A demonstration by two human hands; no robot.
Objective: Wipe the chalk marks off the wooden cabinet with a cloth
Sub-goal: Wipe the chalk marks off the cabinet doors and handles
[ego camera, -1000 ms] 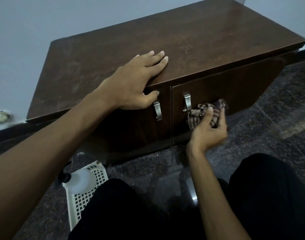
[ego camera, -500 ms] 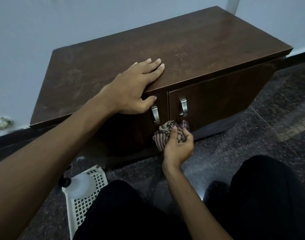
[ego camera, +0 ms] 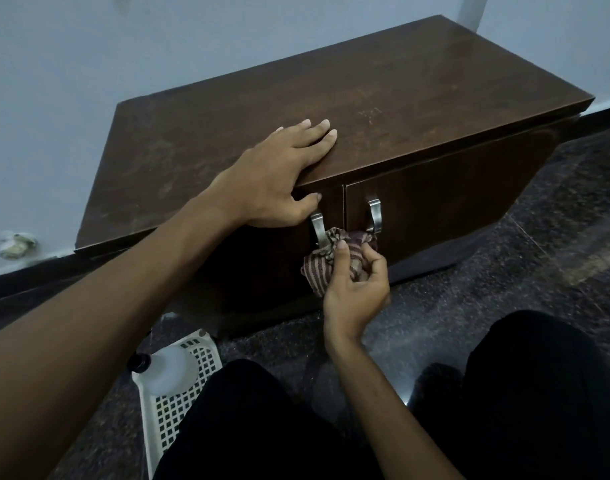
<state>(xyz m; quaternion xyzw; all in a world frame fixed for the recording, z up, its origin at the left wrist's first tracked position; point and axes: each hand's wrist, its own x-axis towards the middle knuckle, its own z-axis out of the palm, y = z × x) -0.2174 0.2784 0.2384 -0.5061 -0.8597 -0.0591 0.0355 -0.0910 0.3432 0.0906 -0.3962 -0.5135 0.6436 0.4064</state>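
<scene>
You have one dark brown wooden cabinet [ego camera: 400, 98] before you, standing on the speckled dark floor [ego camera: 504, 271], with two doors and two curved metal handles, one [ego camera: 318, 228] on the left door and one [ego camera: 375, 214] on the right. Your left hand [ego camera: 279, 178] lies flat on the top at the front edge, its fingers [ego camera: 317, 131] straight and holding nothing, the thumb down over the front. Your right hand [ego camera: 357, 289] grips the one bunched brown-and-cream striped cloth [ego camera: 319, 268], fingers curled round it, and holds it against the cabinet front just below and between the two handles. Faint pale chalk marks [ego camera: 369, 114] show on the top. By your left knee, one white plastic lattice basket [ego camera: 179, 420] holds one white bottle with a black cap [ego camera: 168, 370].
</scene>
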